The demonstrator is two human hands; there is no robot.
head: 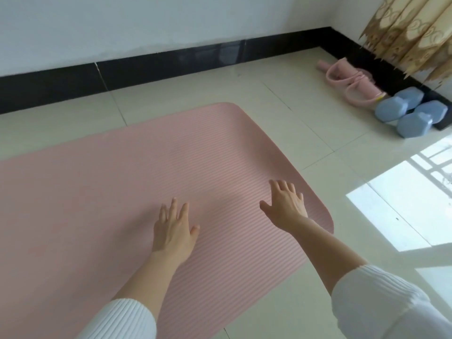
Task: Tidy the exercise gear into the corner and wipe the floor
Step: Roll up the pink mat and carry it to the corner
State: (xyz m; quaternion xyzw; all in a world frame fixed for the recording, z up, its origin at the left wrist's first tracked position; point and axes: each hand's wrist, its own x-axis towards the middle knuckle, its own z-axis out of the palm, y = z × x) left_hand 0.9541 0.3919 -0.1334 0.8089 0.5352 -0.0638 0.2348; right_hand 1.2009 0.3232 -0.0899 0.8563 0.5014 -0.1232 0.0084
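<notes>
Pink mat (146, 172) is spread flat on the tiled floor (305, 133), filling centre and left of frame. Left hand (174, 231) and right hand (286, 206) are stretched out over its near right end, fingers spread, nothing gripped. Two blue dumbbells (403, 113) and pink gear (347, 79) are seen at upper right by the curtain (411, 30).

Lower centre: my left hand (172, 227) and right hand (285, 206), fingers spread, palms down over the pink mat (110, 182). Upper right: two blue dumbbells (413, 122) beside a pink pull band (342, 78), under the curtain (415, 33).
</notes>
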